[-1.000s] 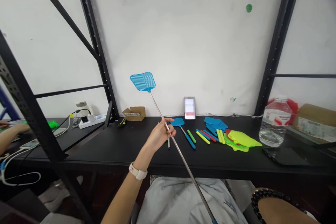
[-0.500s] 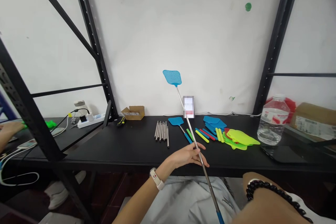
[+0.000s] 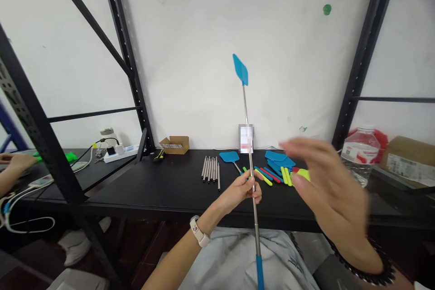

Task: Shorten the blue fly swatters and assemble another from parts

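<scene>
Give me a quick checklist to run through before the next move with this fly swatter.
Left hand on the swatter's metal shaft: ok, fingers closed around it.
Blue swatter head on the shaft's top: ok, attached, seen edge-on.
Blue handle at the shaft's lower end: cannot tell, cut off by the frame.
Right hand: ok, open, blurred, holding nothing visible.
Loose metal rods on the black table: ok, lined up side by side.

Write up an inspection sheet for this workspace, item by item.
Surface: black bench top, items lying on it.
Job's things: blue fly swatter held upright; steel rods lined up; blue swatter head; coloured handles.
Clutter: cardboard box; water bottle.
Grippers: left hand grips the swatter's shaft; right hand open, raised, blurred.
Cables: power strip with black cable.
Surroundings: co-worker's hand; black steel shelving; white wall.
</scene>
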`<act>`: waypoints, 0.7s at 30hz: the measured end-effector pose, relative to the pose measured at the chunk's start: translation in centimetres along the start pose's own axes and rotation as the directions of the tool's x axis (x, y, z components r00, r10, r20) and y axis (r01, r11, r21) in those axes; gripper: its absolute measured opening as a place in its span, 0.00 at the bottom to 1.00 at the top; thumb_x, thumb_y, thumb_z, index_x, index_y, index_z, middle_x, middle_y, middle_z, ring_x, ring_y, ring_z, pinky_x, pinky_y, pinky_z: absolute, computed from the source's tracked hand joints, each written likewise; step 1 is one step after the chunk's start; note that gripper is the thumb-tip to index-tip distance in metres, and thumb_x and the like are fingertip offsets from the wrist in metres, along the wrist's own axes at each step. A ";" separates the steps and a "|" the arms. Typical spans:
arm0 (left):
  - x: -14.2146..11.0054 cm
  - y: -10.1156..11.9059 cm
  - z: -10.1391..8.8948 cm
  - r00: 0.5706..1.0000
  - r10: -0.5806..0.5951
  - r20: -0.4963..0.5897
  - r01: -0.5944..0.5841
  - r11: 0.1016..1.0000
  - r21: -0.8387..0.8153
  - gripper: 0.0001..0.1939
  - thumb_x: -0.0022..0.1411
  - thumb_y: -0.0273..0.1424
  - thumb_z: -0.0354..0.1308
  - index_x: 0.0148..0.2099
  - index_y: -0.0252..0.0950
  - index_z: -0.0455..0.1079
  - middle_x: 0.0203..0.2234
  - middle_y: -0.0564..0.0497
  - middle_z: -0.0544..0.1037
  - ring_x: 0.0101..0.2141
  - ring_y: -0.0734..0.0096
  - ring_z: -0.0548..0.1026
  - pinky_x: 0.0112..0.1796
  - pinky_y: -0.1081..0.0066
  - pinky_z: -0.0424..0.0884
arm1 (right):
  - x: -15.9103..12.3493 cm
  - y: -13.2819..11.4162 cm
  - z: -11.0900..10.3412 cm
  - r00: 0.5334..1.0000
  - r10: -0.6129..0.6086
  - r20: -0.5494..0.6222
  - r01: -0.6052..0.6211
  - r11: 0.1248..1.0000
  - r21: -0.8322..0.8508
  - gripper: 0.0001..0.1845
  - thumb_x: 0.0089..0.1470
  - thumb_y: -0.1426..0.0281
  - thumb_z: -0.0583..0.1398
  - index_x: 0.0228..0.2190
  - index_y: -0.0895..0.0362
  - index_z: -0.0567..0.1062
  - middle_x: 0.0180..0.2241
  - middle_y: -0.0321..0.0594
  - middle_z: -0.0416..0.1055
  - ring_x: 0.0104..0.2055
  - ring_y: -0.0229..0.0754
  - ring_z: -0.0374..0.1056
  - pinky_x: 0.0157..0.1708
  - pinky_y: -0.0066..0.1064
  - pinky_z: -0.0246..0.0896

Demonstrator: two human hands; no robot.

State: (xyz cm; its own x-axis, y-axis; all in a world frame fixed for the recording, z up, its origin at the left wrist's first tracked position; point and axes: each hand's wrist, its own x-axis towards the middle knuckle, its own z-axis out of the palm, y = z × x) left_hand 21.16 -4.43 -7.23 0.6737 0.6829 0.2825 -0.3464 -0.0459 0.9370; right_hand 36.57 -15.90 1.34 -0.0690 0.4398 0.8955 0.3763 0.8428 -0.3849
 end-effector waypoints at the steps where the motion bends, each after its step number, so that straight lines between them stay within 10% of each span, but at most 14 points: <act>1: -0.1 0.4 0.1 0.999 0.010 0.031 -0.010 1.000 -0.005 0.16 0.58 0.43 0.50 0.42 0.35 0.60 0.17 0.58 0.59 0.19 0.77 0.62 0.28 0.71 0.60 | 0.9 1.4 0.7 0.998 0.032 -0.062 -0.034 0.999 -0.036 0.22 0.53 0.69 0.53 0.51 0.45 0.62 0.53 0.38 0.58 0.54 0.49 0.55 0.50 0.45 0.56; 4: -0.4 1.0 0.5 0.992 0.009 0.124 -0.007 1.000 -0.019 0.15 0.60 0.41 0.48 0.43 0.34 0.60 0.16 0.59 0.56 0.17 0.80 0.58 0.26 0.73 0.58 | 2.4 6.0 2.3 0.978 0.185 -0.093 -0.186 0.983 0.005 0.31 0.54 0.63 0.53 0.57 0.46 0.48 0.59 0.40 0.48 0.58 0.46 0.49 0.52 0.44 0.53; 10: -0.6 1.0 1.0 0.988 -0.035 0.152 0.049 0.995 -0.088 0.14 0.62 0.40 0.46 0.42 0.34 0.59 0.15 0.60 0.52 0.16 0.82 0.51 0.23 0.75 0.53 | 2.0 10.5 2.8 0.828 0.511 0.232 -0.561 0.756 0.338 0.32 0.52 0.57 0.55 0.56 0.51 0.53 0.47 0.43 0.66 0.49 0.43 0.63 0.52 0.40 0.54; 15: -0.8 1.2 1.5 0.977 -0.067 0.202 0.081 0.995 -0.061 0.12 0.63 0.39 0.45 0.41 0.35 0.58 0.16 0.60 0.53 0.17 0.81 0.53 0.25 0.74 0.54 | 1.7 11.2 2.4 0.841 0.458 0.289 -0.540 0.740 0.400 0.19 0.50 0.58 0.58 0.40 0.57 0.72 0.32 0.41 0.72 0.37 0.42 0.67 0.44 0.35 0.60; 21: -0.8 0.5 1.6 0.951 -0.169 0.259 0.185 0.982 -0.040 0.14 0.61 0.40 0.48 0.35 0.32 0.60 0.16 0.59 0.52 0.16 0.83 0.51 0.23 0.75 0.50 | 2.1 11.0 0.7 0.900 0.424 0.100 -0.425 0.802 0.420 0.12 0.52 0.61 0.56 0.32 0.55 0.74 0.31 0.40 0.71 0.34 0.40 0.67 0.39 0.32 0.62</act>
State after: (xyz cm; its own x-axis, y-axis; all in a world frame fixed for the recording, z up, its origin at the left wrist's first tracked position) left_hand 21.53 -6.14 -6.65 0.8681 0.4686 0.1636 -0.2411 0.1102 0.9642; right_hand 39.94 -5.48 -1.17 0.0057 0.7844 0.6202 -0.0566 0.6195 -0.7829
